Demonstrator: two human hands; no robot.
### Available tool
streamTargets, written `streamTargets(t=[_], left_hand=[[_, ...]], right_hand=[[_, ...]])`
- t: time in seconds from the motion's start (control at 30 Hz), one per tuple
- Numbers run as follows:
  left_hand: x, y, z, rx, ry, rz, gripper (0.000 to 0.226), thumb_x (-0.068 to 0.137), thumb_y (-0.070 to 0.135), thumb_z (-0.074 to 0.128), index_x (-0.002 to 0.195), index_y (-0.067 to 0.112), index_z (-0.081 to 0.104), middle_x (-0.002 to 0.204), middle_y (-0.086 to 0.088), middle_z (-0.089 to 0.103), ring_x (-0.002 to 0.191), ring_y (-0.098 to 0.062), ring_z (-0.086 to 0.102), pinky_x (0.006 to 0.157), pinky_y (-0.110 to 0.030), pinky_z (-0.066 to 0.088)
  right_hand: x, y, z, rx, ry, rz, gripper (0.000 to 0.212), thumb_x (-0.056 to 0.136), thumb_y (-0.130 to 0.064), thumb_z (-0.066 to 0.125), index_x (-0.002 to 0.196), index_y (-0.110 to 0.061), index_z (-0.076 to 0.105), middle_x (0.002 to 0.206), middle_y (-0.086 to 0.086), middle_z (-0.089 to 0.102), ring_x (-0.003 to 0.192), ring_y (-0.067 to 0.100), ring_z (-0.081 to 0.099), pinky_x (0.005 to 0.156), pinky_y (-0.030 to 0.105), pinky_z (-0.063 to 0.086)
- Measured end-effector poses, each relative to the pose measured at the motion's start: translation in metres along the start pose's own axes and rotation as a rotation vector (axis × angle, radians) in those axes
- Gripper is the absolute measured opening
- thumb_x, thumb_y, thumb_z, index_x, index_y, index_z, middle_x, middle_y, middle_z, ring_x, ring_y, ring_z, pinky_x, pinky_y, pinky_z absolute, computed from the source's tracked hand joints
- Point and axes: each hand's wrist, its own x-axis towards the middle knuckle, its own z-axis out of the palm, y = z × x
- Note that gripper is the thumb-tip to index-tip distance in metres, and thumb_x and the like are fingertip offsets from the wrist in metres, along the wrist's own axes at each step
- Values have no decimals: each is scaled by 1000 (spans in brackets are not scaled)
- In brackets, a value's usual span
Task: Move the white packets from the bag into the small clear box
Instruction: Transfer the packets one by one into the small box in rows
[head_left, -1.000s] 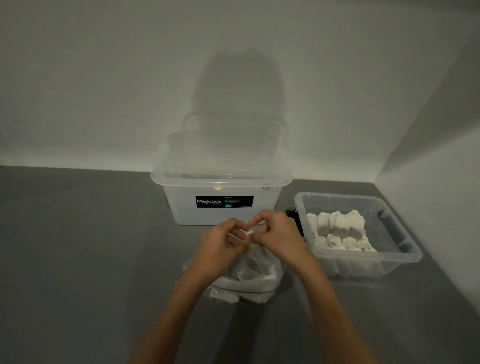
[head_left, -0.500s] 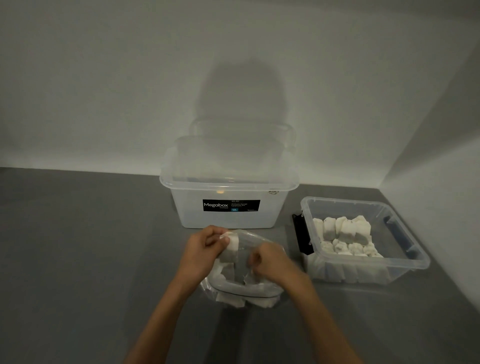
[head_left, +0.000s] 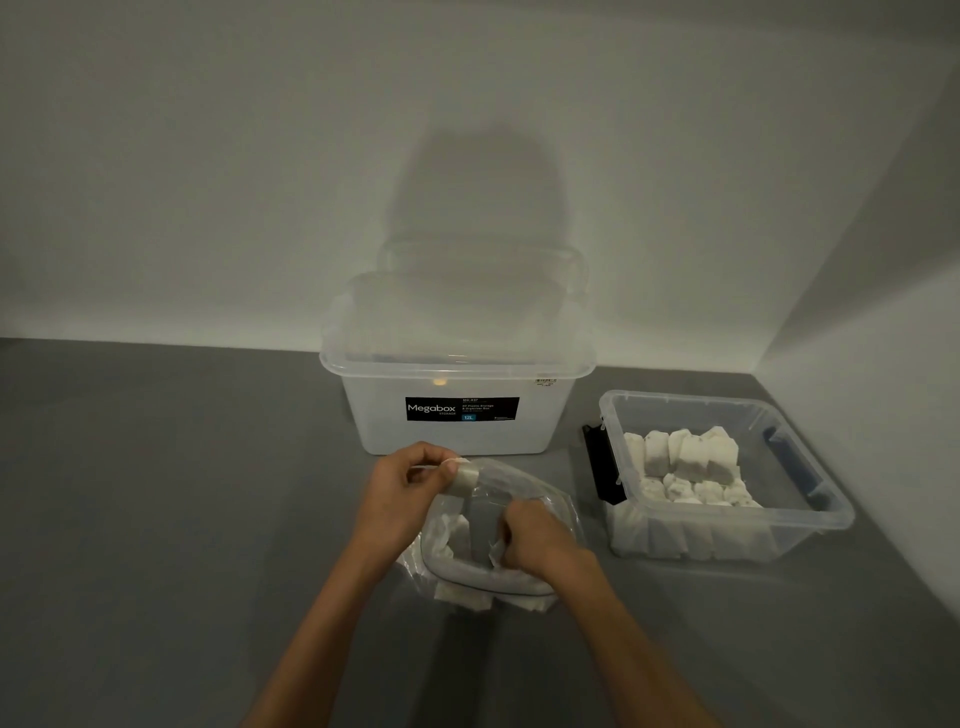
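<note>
Your left hand (head_left: 402, 499) is raised over the far left edge of the clear bag (head_left: 545, 499), its grip pinched together on the rolled rim of the plastic between thumb and fingertips, holding the mouth up and open. Your right hand (head_left: 543, 538) is down inside the bag's mouth, its grip curled tight, and it appears to pinch the corner of one white packet (head_left: 493, 552) at the fingertips. More loose packets (head_left: 457, 538) lie in the bag, which sits on the grey worktop (head_left: 156, 519) directly in front of you. The small clear box (head_left: 810, 525) stands to the right of the bag, near it but not touching, with a pile of stacked packets (head_left: 691, 460) already in it. Behind the bag stands the lidded Megabox tub (head_left: 452, 441).
</note>
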Motion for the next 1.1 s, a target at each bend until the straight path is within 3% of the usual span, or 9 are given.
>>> streamTargets(t=[0.17, 0.27, 0.4, 0.53, 0.63, 0.73, 0.87, 1.0, 1.1], left_hand=[[-2, 1, 1, 17, -17, -15, 7, 88, 16, 65, 89, 15, 71, 85, 4, 71, 78, -4, 65, 70, -14, 48], [-2, 5, -1, 31, -17, -5, 8, 88, 15, 64, 90, 13, 72, 82, 5, 70, 69, 4, 61, 62, -10, 47], [3, 20, -6, -11, -43, 13, 8, 88, 10, 64, 92, 9, 71, 81, -4, 69, 68, 0, 61, 60, -9, 47], [12, 40, -7, -3, -47, 43, 10, 87, 10, 64, 95, 13, 71, 87, -10, 69, 76, -13, 61, 61, -10, 48], [18, 61, 2, 5, -77, 100, 12, 87, 11, 65, 92, 19, 73, 83, 0, 71, 75, -7, 63, 62, -11, 49], [23, 87, 23, 49, -119, 180, 12, 87, 7, 64, 91, 14, 74, 82, 3, 71, 67, 3, 60, 60, -8, 46], [40, 121, 68, 162, -207, 258, 9, 87, 12, 65, 89, 14, 73, 80, 3, 70, 63, 0, 61, 60, -10, 47], [61, 141, 128, 310, -319, 328, 3, 86, 13, 67, 85, 14, 70, 72, 6, 68, 60, 0, 63, 60, -7, 47], [79, 133, 171, 513, -412, 315, 7, 85, 4, 62, 83, 8, 67, 75, -5, 71, 66, -9, 66, 65, -17, 53]], right_hand=[[-6, 0, -7, 66, -1, -30, 3, 83, -13, 64, 83, -12, 61, 88, 5, 60, 85, 20, 58, 74, 29, 47], [-14, 0, -22, 171, 36, -49, 8, 79, -13, 66, 73, -11, 61, 78, 7, 62, 68, 13, 54, 66, 28, 49], [-28, 6, -55, 451, 31, -68, 16, 78, -2, 70, 81, -15, 61, 72, -1, 63, 60, 7, 59, 57, 20, 52], [-49, 12, -88, 729, 95, -115, 15, 83, -1, 69, 96, -8, 66, 73, 6, 70, 62, 15, 67, 55, 22, 54], [-64, 20, -111, 825, 175, -131, 10, 88, -8, 66, 98, -7, 68, 75, 15, 72, 66, 22, 69, 60, 25, 57], [-79, 36, -137, 879, 246, -140, 7, 90, -10, 63, 93, -14, 69, 75, 13, 72, 70, 25, 70, 62, 29, 58], [-96, 73, -176, 750, 401, -142, 11, 87, -13, 68, 87, -21, 74, 72, 0, 72, 66, 14, 67, 58, 26, 56], [-100, 116, -211, 563, 565, -107, 9, 83, -11, 72, 87, -17, 76, 71, 2, 72, 57, 5, 63, 57, 18, 55], [-91, 150, -223, 433, 583, -94, 8, 84, -7, 70, 85, -13, 75, 64, 2, 69, 51, 1, 61, 56, 14, 54]])
